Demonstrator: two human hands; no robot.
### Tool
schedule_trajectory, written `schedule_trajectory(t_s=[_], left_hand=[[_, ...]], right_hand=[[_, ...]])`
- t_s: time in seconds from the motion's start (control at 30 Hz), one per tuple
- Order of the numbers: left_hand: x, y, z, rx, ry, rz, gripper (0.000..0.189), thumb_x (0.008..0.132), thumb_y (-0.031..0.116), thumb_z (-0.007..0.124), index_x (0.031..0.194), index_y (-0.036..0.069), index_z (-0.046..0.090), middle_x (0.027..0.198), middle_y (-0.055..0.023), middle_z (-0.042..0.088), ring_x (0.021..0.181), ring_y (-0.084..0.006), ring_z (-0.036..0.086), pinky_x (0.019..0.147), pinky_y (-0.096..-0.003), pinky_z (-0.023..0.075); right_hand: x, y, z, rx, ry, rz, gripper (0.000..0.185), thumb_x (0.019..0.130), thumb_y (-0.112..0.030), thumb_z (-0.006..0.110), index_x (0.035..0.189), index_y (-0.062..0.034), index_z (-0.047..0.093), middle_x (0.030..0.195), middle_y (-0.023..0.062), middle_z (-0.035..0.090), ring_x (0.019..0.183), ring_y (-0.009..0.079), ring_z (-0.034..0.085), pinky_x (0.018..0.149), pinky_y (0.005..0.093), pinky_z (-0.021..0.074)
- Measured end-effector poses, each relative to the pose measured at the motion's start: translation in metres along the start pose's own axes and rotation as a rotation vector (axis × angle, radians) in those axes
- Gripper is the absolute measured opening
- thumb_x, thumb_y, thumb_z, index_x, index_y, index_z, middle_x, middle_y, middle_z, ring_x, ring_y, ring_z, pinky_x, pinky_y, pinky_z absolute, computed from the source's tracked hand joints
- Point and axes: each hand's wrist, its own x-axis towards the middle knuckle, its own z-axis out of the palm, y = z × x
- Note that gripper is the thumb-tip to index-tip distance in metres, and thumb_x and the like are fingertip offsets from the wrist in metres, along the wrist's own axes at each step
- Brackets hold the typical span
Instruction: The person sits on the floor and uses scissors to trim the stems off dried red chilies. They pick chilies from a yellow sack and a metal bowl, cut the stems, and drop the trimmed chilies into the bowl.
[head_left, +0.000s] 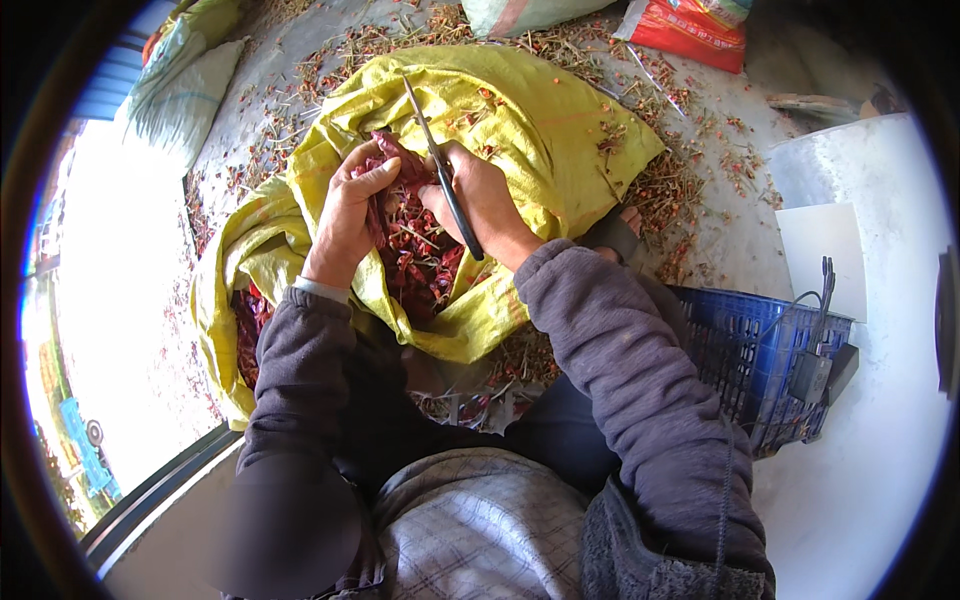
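Observation:
My left hand (349, 199) grips a bunch of dried red chilli peppers (407, 161) over the mouth of a yellow woven sack (592, 146). Close beside it, my right hand (480, 196) holds a pointed cutting tool (427, 127) with a black handle. It is seen edge-on, so I cannot tell scissors from a knife. Its tip points away from me, and my right fingertips reach the peppers. Below both hands, more dried chillies (420, 281) with stems fill the sack's opening. A second yellow sack opening (259, 232) at the left also shows dark red chillies (251, 330).
Cut stems and red bits (667, 187) litter the concrete floor around the sack. A blue plastic crate (720, 345) with a cable and adapter (811, 375) stands at my right. Pale sacks (184, 97) and a red printed bag (686, 34) lie farther off. Bright daylight enters from the left.

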Motion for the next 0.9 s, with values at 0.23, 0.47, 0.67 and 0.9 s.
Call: schedule_trajectory(t_s=[0.23,0.47,0.67,0.9], left_hand=[[-0.019,0.042,-0.050,0.467,0.243,0.288,0.030,0.091,0.006,0.067,0.121,0.001,0.064,0.102,-0.0075,0.069,0.077,-0.0139,0.066,0.068,-0.0267,0.0565],[-0.122,0.095,-0.231,1.149,0.740,0.160,0.068,0.083,0.022,0.078,0.139,-0.006,0.050,0.111,-0.0208,0.068,0.092,-0.0250,0.070,0.080,-0.0339,0.0564],[-0.087,0.080,-0.216,1.350,0.425,0.082,0.063,0.092,0.031,0.072,0.139,-0.005,0.052,0.129,-0.0265,0.063,0.112,-0.0289,0.065,0.095,-0.0411,0.0513],[0.086,-0.053,-0.131,1.733,-0.246,0.511,0.054,0.090,0.034,0.072,0.132,0.004,0.060,0.125,-0.0243,0.066,0.112,-0.0409,0.064,0.095,-0.0477,0.0516]], right_hand=[[0.009,0.004,-0.007,0.165,-0.080,0.189,0.038,0.088,-0.037,0.078,0.092,-0.0021,0.064,0.070,0.0093,0.067,0.059,0.0194,0.065,0.059,0.0331,0.0542],[0.020,0.005,-0.012,0.190,0.080,0.084,0.036,0.087,-0.036,0.079,0.088,-0.0040,0.064,0.074,0.0106,0.071,0.066,0.0215,0.068,0.065,0.0345,0.0537],[0.011,0.005,-0.022,0.144,0.068,0.078,0.033,0.090,-0.035,0.079,0.094,-0.0073,0.062,0.072,0.0058,0.070,0.060,0.0109,0.065,0.052,0.0264,0.0494],[-0.013,-0.004,-0.052,0.393,0.000,0.293,0.030,0.093,-0.028,0.076,0.095,-0.0050,0.056,0.061,0.0018,0.056,0.051,0.0132,0.055,0.048,0.0318,0.0453]])
